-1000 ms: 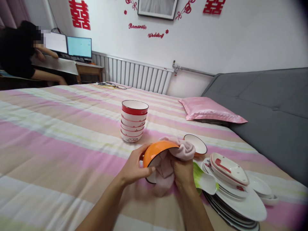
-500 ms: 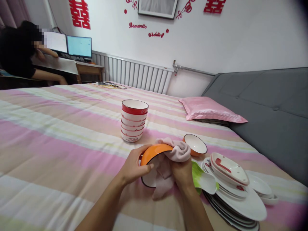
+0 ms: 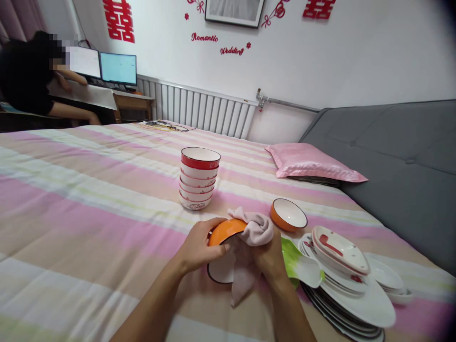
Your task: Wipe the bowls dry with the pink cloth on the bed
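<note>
My left hand [image 3: 199, 247] grips an orange bowl [image 3: 226, 230] by its left side, thumb over the dark rim and fingers behind. The bowl is tilted, its white inside turned towards me. At its right side, my right hand [image 3: 269, 256] is closed on a pale pink cloth [image 3: 258, 229], which drapes over the rim and hangs into the bowl. Its fingers are mostly hidden by the cloth. Beyond my hands stands a stack of red and white bowls [image 3: 198, 183]. A second orange bowl [image 3: 288, 214] rests on the bed to the right.
Stacked plates [image 3: 370, 299] with oval dishes [image 3: 342, 249] on top lie at the right, beside a green and white dish [image 3: 301, 266]. A pink pillow [image 3: 309, 161] lies near the grey headboard [image 3: 392, 156]. Cables [image 3: 167, 126] lie at the far bed edge. A person [image 3: 28, 80] sits at a desk.
The cloth and my right hand have shifted slightly left and down along the bowl, and the bowl has turned a little. My left hand keeps its hold.
</note>
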{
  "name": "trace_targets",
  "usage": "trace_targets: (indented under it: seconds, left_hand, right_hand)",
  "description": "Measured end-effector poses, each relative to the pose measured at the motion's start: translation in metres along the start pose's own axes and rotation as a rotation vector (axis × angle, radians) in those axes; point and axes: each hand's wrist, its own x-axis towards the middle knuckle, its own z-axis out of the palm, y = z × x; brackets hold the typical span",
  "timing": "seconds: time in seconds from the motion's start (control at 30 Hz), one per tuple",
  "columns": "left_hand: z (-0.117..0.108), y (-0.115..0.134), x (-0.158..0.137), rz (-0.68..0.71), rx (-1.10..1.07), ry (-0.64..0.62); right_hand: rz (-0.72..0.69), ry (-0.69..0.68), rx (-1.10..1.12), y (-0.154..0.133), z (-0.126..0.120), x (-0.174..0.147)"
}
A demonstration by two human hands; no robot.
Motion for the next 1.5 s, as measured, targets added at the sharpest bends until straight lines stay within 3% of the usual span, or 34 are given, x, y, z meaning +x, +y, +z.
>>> trace_targets:
  seconds: [0.47,0.67,0.8,0.9,1.0,1.17,1.3,1.5]
  left_hand:
    - [0.005,-0.001,-0.001,-0.082,0.254,-0.083]
    - [0.005,-0.001,-0.002,-0.101,0.282,-0.085]
    - [0.002,-0.002,-0.004,-0.061,0.132,-0.059]
    - [-0.001,-0.004,-0.005,-0.032,-0.07,-0.084]
    - [-0.002,-0.005,-0.005,-0.042,-0.249,-0.106]
    - [0.001,-0.003,-0.006,-0.008,-0.34,-0.078]
    - [0.011,0.0,-0.007,0.067,-0.311,-0.095]
    - [0.02,0.004,-0.005,0.137,-0.178,0.041]
  right_hand:
    - [-0.139,-0.232,-0.204,-0.013,0.0,-0.001]
    - [-0.143,-0.235,-0.185,-0.013,0.0,-0.002]
    - [-0.106,-0.179,-0.138,-0.013,0.0,-0.003]
    - [-0.027,-0.056,-0.096,-0.007,0.002,-0.004]
    - [0.114,0.16,-0.012,0.004,0.004,-0.003]
    - [0.432,0.419,0.374,0.018,0.009,0.002]
    - [0.621,0.457,0.663,0.024,0.012,0.004]
    - [0.726,0.347,0.779,0.033,0.02,0.003]
